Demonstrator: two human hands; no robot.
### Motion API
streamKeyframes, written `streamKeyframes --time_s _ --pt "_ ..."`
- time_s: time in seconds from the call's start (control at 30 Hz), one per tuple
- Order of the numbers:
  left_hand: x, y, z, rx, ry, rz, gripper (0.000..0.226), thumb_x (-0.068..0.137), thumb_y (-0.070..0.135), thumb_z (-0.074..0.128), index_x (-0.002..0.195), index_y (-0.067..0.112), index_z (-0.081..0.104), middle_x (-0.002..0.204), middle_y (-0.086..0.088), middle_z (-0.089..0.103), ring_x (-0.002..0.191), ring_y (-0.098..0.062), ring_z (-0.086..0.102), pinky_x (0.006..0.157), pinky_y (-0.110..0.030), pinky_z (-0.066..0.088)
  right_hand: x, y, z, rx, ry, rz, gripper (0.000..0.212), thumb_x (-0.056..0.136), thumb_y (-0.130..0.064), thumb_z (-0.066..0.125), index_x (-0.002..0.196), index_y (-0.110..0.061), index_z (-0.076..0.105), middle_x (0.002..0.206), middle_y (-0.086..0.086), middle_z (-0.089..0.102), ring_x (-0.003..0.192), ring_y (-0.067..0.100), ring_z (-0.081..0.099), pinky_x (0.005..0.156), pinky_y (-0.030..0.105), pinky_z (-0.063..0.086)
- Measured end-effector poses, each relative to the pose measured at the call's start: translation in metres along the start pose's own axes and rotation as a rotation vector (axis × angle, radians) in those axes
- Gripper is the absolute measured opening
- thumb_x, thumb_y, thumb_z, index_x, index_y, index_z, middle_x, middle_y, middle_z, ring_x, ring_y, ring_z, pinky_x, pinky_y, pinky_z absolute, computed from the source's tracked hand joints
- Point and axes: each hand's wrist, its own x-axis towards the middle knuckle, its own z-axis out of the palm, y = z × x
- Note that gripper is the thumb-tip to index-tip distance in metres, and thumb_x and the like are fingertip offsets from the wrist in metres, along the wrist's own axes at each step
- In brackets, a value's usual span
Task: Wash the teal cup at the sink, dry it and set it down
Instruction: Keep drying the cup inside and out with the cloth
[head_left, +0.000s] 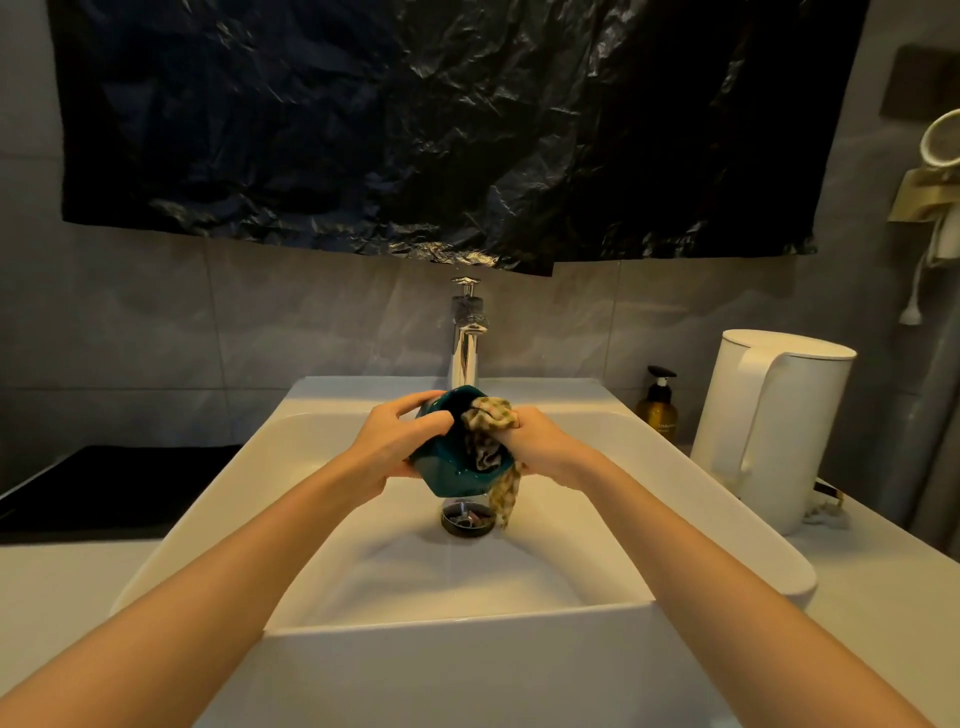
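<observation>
Over the sink (675, 467), left hand (387, 452) gripping teal cup (447, 470), right hand (540, 441) pressing cloth (488, 426) inside

The cup (457, 479) is glossy teal. The cloth (493, 413) has a tan-and-cream check. The sink (467, 665) and kettle (779, 415) are white, the tap (464, 358) silver, the bottle (657, 420) amber with a black pump, the plastic sheet (415, 130) black.

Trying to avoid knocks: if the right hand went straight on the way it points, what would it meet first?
Likely the inside of the teal cup, through the checked cloth the right hand grips; the left hand holds the cup beyond. Depth is unclear.
</observation>
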Motion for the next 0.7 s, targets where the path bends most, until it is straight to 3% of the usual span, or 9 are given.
streamKeyframes --time_s 0.07,0.2,0.33,0.43,0.53,0.6,0.7 --pt "0.0 0.0 -0.001 0.026 0.002 0.006 0.039 0.088 0.017 0.061 0.125 0.026 0.054 0.112 -0.008 0.059 0.102 -0.026 0.057 0.065 -0.031 0.056 0.002 0.002 0.001 -0.012 -0.028 0.065 0.036 0.098 -0.037 0.048 0.118 -0.01 0.06 0.114 0.01 0.066 0.105 0.026 0.062 0.084 0.036 0.054" --pt "-0.003 -0.002 0.004 0.138 -0.109 0.014 0.036 0.086 0.015 0.062 0.114 0.037 0.055 0.103 -0.003 0.061 0.099 -0.024 0.059 0.06 -0.027 0.056 0.007 0.009 -0.001 -0.58 0.175 -0.152 0.025 0.096 -0.017 0.051 0.12 -0.015 0.057 0.114 0.012 0.064 0.105 0.03 0.06 0.087 0.042 0.054" --pt "-0.005 -0.004 0.006 0.22 -0.179 0.002 0.041 0.085 0.017 0.062 0.121 0.037 0.054 0.104 0.0 0.061 0.098 -0.021 0.06 0.06 -0.024 0.056 -0.001 0.006 0.005 -0.929 0.174 -0.262 0.056 0.091 -0.01 0.06 0.141 -0.02 0.037 0.127 0.015 0.057 0.114 0.033 0.055 0.089 0.043 0.051" --pt "-0.004 0.0 0.004 0.145 -0.124 0.027 0.034 0.087 0.015 0.06 0.111 0.038 0.055 0.096 0.001 0.062 0.09 -0.017 0.061 0.059 -0.024 0.056 -0.003 0.002 0.003 -0.726 0.234 -0.192 0.04 0.094 -0.01 0.049 0.133 -0.015 0.045 0.121 0.016 0.06 0.108 0.033 0.057 0.084 0.04 0.051" --pt "-0.002 0.002 0.001 0.083 -0.038 0.045 0.037 0.086 0.013 0.06 0.118 0.031 0.055 0.104 -0.005 0.062 0.099 -0.024 0.06 0.067 -0.03 0.057 0.002 -0.002 0.005 -0.433 0.223 -0.03 0.02 0.095 -0.013 0.044 0.107 -0.005 0.058 0.106 0.015 0.064 0.094 0.029 0.06 0.074 0.037 0.051" --pt "-0.002 0.002 0.0 0.074 -0.023 0.04 0.038 0.086 0.013 0.06 0.12 0.03 0.055 0.106 -0.006 0.061 0.099 -0.024 0.059 0.065 -0.029 0.057 0.005 -0.001 0.006 -0.194 0.116 0.128 0.02 0.096 -0.014 0.045 0.108 -0.005 0.057 0.107 0.014 0.064 0.095 0.026 0.061 0.078 0.034 0.054" --pt "-0.005 0.004 -0.001 0.057 -0.046 0.023 0.034 0.086 0.012 0.059 0.113 0.033 0.055 0.102 -0.004 0.061 0.092 -0.02 0.061 0.063 -0.028 0.057 0.004 0.004 0.0 0.234 -0.153 0.321 0.026 0.095 -0.008 0.049 0.121 -0.01 0.052 0.118 0.014 0.063 0.107 0.027 0.062 0.094 0.042 0.052"
